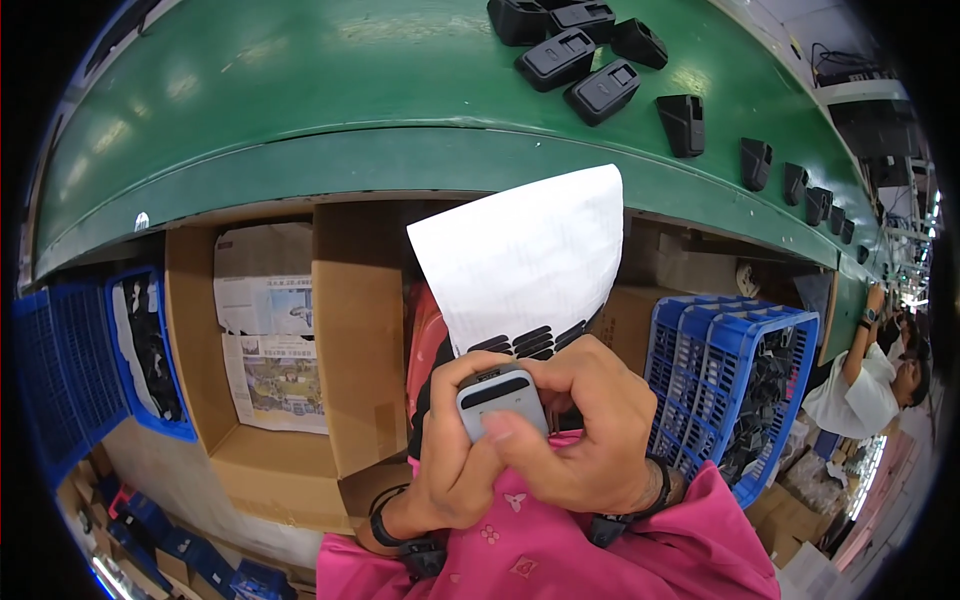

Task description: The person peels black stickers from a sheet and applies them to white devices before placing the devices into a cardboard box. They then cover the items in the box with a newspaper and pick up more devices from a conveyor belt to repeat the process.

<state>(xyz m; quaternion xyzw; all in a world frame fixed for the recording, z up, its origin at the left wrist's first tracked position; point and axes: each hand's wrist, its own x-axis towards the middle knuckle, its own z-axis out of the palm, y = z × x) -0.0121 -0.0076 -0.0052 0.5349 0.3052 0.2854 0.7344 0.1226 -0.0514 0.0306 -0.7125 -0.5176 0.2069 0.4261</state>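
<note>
Close to my body, a small grey plastic device [476, 424] with rounded corners and a black strip across its upper end is held between both hands. My left hand [445, 455] is closed around its left side. From the other side my right hand [600, 430] grips it, the thumb lying on the grey face and the fingers curled behind. Just beyond the knuckles lies a white sheet [520, 255] with several black elongated stickers [535, 341] along its near edge. Whether a finger also touches the sheet is hidden.
Across the front runs a green workbench [300, 90] bearing several black plastic housings [600, 92]. A blue crate [700, 400] of black parts stands at right. On the left are an open cardboard box [355, 330] with newspaper and another blue crate [150, 350]. A co-worker [855, 395] sits far right.
</note>
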